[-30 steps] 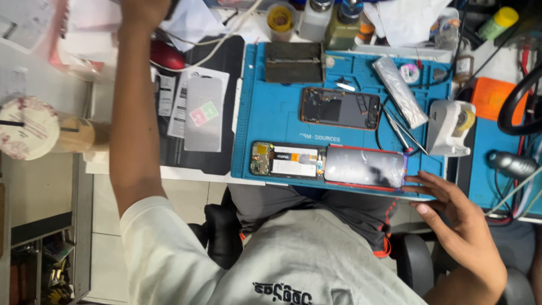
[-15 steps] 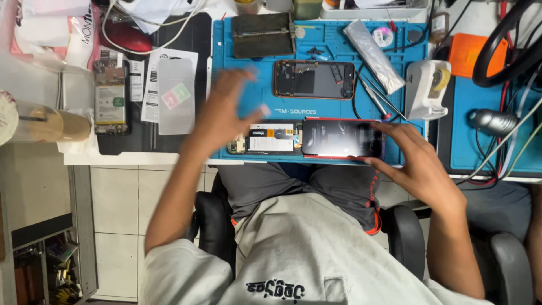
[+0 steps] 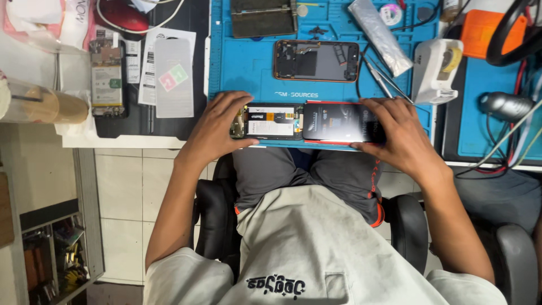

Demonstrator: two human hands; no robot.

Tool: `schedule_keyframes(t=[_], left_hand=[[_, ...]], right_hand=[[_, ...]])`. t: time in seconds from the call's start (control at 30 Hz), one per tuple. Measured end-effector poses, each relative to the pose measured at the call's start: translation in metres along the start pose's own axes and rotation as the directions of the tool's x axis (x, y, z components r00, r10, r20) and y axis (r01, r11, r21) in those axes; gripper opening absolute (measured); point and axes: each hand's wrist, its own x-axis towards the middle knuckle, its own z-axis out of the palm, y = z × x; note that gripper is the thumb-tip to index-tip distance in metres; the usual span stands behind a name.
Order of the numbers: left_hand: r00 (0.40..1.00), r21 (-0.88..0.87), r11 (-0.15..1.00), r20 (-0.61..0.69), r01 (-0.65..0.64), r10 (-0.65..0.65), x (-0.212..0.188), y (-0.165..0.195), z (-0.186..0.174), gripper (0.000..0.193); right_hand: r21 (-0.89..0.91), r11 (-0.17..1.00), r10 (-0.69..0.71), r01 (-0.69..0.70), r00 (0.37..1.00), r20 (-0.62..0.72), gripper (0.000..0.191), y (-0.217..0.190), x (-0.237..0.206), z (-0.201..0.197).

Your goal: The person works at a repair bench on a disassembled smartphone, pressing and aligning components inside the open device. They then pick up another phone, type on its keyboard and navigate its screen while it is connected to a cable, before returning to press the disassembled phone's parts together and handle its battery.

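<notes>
- Opened black smartphone (image 3: pixel 307 121), lying lengthwise at the near edge of the blue rubber work mat (image 3: pixel 243 68), centre of the frame; its left half shows bare internals with a white-labelled battery, its right half a dark glossy panel with glare that hides any detail.
- Left hand (image 3: pixel 217 127): fingers wrapped over the phone's left end, pinching it; that end partly covered.
- Right hand (image 3: pixel 395 133): fingers spread over the phone's right end, pressing it; that end hidden.
- Second opened phone frame with orange-edged rim (image 3: pixel 316 60), just above on the mat, apart from the first.
- Thin metal tweezers (image 3: pixel 377 76), right of that frame.
- White boxy device (image 3: pixel 437 70), right of centre.
- Clear screen protector sheet (image 3: pixel 174 78), upper left, on a dark pad.
- Bare circuit assembly (image 3: pixel 106 76), beside the sheet; parts hard to make out.
</notes>
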Motion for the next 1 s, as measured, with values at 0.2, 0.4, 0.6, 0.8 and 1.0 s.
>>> schedule_keyframes(t=[0.2, 0.4, 0.6, 0.8, 1.0], left_hand=[[1.000, -0.092, 0.996, -0.008, -0.002, 0.002, -0.011, -0.019, -0.005, 0.081], [1.000, -0.179, 0.984, 0.013, -0.014, 0.016, -0.017, -0.036, -0.007, 0.061], [0.981, -0.192, 0.965, -0.117, -0.176, 0.155, -0.028, -0.041, -0.001, 0.027], [0.962, -0.134, 0.958, -0.145, -0.252, 0.232, -0.028, -0.042, 0.001, 0.019], [0.945, 0.026, 0.951, -0.110, -0.308, 0.309, -0.026, -0.039, -0.001, 0.021]], right_hand=[[-0.101, 0.992, -0.090, 0.077, 0.988, -0.129, 0.065, -0.026, 0.005, 0.016], [-0.090, 0.962, -0.266, 0.258, 0.959, -0.094, 0.049, -0.104, 0.016, 0.104], [-0.191, 0.966, -0.212, 0.175, 0.958, -0.194, 0.049, -0.121, 0.021, 0.137], [-0.240, 0.955, -0.217, 0.173, 0.961, -0.173, 0.050, -0.117, 0.016, 0.141], [-0.246, 0.958, -0.186, 0.144, 0.970, -0.155, 0.055, -0.118, 0.013, 0.143]])
